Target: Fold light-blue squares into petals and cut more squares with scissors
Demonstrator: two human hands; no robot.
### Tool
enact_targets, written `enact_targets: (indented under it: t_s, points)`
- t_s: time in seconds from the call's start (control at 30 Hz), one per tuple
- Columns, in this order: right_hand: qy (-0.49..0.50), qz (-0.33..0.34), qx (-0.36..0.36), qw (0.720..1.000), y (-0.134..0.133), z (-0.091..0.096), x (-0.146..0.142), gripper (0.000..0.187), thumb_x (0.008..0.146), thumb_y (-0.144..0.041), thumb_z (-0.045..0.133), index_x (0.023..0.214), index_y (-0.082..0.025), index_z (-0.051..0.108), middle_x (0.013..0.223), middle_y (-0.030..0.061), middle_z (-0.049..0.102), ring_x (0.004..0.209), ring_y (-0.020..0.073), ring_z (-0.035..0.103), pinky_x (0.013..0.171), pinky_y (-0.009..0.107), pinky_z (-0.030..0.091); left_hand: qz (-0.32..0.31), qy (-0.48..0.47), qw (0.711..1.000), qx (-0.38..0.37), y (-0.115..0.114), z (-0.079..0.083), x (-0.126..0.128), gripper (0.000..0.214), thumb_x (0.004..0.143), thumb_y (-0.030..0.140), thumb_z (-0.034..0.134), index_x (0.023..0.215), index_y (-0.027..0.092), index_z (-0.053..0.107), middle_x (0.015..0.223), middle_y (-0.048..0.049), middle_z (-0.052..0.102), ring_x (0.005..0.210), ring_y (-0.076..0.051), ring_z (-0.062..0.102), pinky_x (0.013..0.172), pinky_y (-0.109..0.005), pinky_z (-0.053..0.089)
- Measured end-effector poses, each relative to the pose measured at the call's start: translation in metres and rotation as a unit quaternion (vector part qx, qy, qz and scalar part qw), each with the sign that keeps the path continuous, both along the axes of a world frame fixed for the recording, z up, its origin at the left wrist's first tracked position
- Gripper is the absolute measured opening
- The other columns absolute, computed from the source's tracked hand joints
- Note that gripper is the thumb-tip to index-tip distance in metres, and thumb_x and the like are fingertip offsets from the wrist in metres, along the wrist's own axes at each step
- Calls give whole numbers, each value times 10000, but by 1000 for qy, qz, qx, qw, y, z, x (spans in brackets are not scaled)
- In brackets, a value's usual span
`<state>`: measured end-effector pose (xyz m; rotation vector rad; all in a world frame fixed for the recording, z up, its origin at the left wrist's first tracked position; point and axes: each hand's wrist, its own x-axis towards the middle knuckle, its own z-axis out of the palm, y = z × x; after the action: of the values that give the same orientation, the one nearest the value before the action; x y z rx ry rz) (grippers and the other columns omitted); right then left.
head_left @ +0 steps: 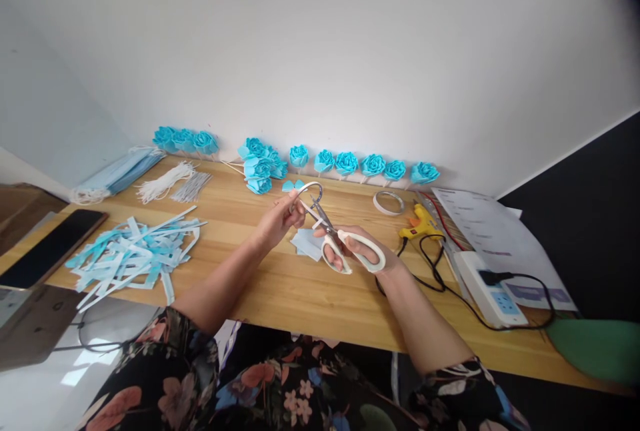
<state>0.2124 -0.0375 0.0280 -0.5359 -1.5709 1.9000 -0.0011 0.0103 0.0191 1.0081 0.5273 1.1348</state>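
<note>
My right hand [357, 244] grips a pair of scissors [327, 224], thumb and fingers through the white handles. The metal blades stand apart and point up and away toward my left hand [281, 219]. That hand is closed, with thumb and index finger pinching a narrow white strip [311, 212]. The strip runs between the blades, and I cannot tell whether it is cut. Beneath the hands, pale blue-grey pieces [307, 244] of thin sheet lie on the wooden table [280, 291]. Just beyond my left fingertips are small bright blue pieces [293, 186].
Blue fabric-like roses [346, 163] line the wall. At left are folded face masks [120, 174], white cords [166, 181], cut strips [143, 251] and a phone [53, 248]. At right sit a tape roll [389, 203], a yellow glue gun [423, 222] with its cable, and a power strip [493, 291].
</note>
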Motion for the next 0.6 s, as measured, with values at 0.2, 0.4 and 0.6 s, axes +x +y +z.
enact_targets:
  t_s: [0.2,0.4,0.6]
  points:
    - [0,5,-5,1000,-1,-1,-1,563,859,-587,560,1191,-132,574,821,57,617,588,124,556,510,242,423,-26,27,999,30,-3,3,3,533,818,642,555,585,163,546,383,57,285,431,-106,385,524,-254,334]
    - [25,-12,2,1000,-2,-4,-4,561,877,-595,524,1191,-132,567,779,41,599,565,124,534,491,244,398,-21,95,992,79,-8,-1,8,610,802,639,580,462,159,415,421,29,349,465,-90,383,528,-256,286]
    - [50,-8,9,999,-1,-11,-7,581,871,-619,506,1158,-121,596,697,30,568,527,131,512,471,258,412,-51,158,981,105,-9,-13,5,555,789,650,583,585,142,494,494,41,365,482,-70,298,517,-242,206]
